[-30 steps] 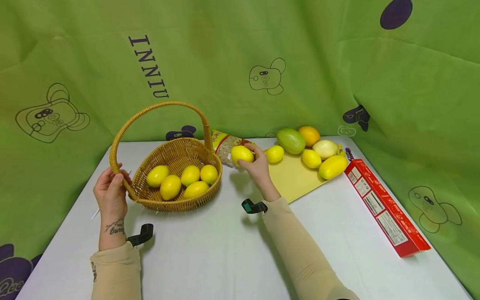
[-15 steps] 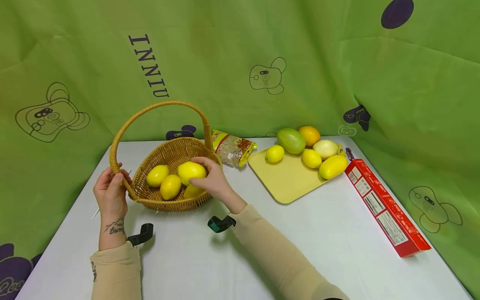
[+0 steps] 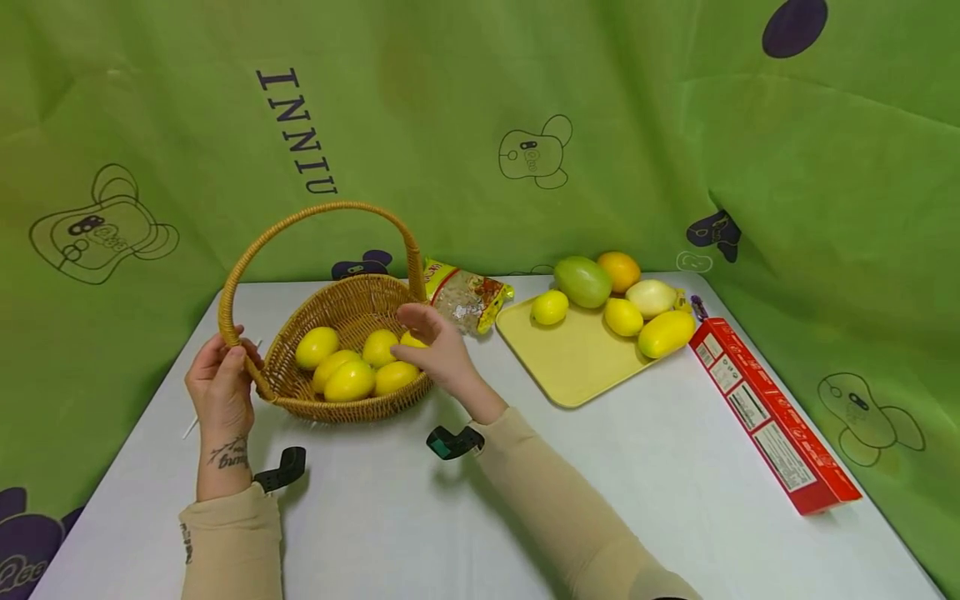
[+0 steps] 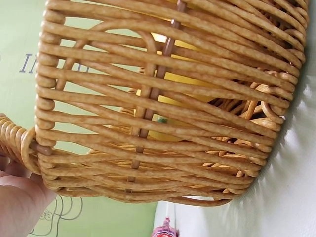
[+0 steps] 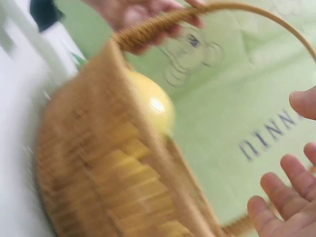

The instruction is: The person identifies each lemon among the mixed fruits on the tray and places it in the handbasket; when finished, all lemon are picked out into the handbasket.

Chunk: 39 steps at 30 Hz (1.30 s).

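My left hand (image 3: 223, 383) grips the handle of the wicker basket (image 3: 375, 410) low on its left side; in the left wrist view that hand (image 4: 22, 200) shows only at the edge, by the weave. Several yellow lemons (image 3: 350, 381) lie together inside the basket. Over the basket's right rim hovers my right hand (image 3: 444, 354), fingers spread and holding nothing, partly hiding one lemon (image 3: 412, 340). The right wrist view, blurred, has the right hand's fingers (image 5: 281, 195) apart from the basket wall (image 5: 94, 163), with one lemon (image 5: 153, 103) rising above the rim.
A yellow tray (image 3: 573, 375) carries a lemon (image 3: 550, 307), a green mango-like fruit (image 3: 582, 282), an orange fruit (image 3: 618, 272) and several yellow fruits (image 3: 666, 334). Between basket and tray lies a printed food bag (image 3: 465, 300). A long red box (image 3: 772, 417) rests at the right.
My right hand brought a lemon leftward from near the food bag into the basket and let it go, then drew back slightly right. The left hand stayed on the handle.
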Each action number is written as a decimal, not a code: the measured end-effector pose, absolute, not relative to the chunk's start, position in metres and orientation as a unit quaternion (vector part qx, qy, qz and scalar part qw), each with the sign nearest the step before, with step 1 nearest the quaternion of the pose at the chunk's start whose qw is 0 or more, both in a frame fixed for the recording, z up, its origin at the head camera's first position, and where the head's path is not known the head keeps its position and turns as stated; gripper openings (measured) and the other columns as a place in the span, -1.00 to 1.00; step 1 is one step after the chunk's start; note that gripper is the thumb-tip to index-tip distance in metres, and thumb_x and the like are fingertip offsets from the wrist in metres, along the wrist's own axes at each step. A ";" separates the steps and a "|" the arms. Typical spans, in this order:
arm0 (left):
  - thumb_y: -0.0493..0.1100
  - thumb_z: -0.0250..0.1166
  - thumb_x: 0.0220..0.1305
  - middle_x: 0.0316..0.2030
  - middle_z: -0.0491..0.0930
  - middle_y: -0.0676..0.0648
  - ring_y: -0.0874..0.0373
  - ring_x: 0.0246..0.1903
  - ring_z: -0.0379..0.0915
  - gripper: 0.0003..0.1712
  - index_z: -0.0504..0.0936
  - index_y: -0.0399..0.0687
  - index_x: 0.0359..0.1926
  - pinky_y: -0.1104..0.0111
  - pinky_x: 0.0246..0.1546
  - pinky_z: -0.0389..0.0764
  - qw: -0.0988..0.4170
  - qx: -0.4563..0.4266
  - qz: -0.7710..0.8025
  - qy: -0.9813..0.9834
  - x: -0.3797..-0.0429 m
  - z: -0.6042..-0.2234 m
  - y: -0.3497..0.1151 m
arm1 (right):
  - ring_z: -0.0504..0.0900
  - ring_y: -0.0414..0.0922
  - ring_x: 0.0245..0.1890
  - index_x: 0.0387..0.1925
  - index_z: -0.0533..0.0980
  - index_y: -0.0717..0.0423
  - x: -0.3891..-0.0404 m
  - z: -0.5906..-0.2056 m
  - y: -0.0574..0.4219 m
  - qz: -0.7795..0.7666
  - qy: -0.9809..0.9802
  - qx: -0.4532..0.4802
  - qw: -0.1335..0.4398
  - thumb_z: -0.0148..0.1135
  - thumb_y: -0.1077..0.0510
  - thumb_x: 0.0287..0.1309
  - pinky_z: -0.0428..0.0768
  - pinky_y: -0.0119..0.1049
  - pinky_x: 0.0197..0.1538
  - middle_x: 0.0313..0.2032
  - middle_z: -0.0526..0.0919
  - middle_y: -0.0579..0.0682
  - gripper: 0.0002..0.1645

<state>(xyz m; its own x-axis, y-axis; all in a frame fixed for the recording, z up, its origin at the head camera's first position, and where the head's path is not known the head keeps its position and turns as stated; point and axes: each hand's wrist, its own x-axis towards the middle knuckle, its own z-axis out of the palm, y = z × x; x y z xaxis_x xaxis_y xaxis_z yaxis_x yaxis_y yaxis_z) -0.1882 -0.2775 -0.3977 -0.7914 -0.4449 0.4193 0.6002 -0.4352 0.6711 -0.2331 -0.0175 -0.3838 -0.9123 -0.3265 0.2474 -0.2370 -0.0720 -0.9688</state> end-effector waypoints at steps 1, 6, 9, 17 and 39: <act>-0.48 0.10 0.18 -0.53 0.56 -0.15 0.11 -0.56 0.42 -0.77 0.58 -0.43 -0.14 0.48 -0.61 0.42 0.311 -0.089 -0.843 -0.431 -0.188 -0.398 -0.278 | 0.35 0.09 0.23 0.17 0.31 0.31 -0.235 -0.382 -0.010 -0.711 0.673 -0.201 0.022 0.26 0.39 0.01 0.28 -0.05 0.28 0.18 0.39 0.25 -0.36; -0.47 0.11 0.17 -0.53 0.56 -0.14 0.12 -0.56 0.43 -0.77 0.58 -0.43 -0.15 0.47 -0.60 0.43 0.319 -0.083 -0.839 -0.432 -0.187 -0.398 -0.278 | 0.36 0.19 0.18 0.11 0.32 0.38 -0.250 -0.377 0.034 -0.735 0.654 -0.173 -0.052 0.24 0.46 -0.04 0.30 -0.02 0.26 0.13 0.40 0.35 -0.39; -0.47 0.13 0.16 -0.54 0.55 -0.14 0.12 -0.57 0.42 -0.78 0.57 -0.45 -0.15 0.48 -0.62 0.41 0.321 -0.085 -0.839 -0.430 -0.187 -0.399 -0.279 | 0.39 0.17 0.15 0.10 0.32 0.41 -0.260 -0.377 0.064 -0.743 0.646 -0.146 -0.095 0.22 0.51 -0.08 0.32 -0.05 0.24 0.10 0.40 0.38 -0.39; -0.50 0.10 0.16 -0.53 0.56 -0.15 0.11 -0.57 0.43 -0.77 0.58 -0.44 -0.16 0.46 -0.61 0.42 0.307 -0.095 -0.848 -0.421 -0.186 -0.399 -0.279 | 0.40 0.04 0.12 0.13 0.28 0.40 -0.284 -0.388 0.159 -0.738 0.651 -0.051 -0.170 0.17 0.53 -0.06 0.29 -0.15 0.24 0.05 0.43 0.18 -0.37; -0.47 0.11 0.17 -0.53 0.56 -0.16 0.10 -0.57 0.42 -0.78 0.56 -0.47 -0.15 0.44 -0.60 0.43 0.310 -0.101 -0.845 -0.424 -0.188 -0.400 -0.278 | 0.31 0.09 0.22 0.20 0.26 0.36 -0.311 -0.426 0.254 -0.664 0.712 0.120 -0.192 0.26 0.40 -0.07 0.26 -0.24 0.29 0.15 0.36 0.25 -0.27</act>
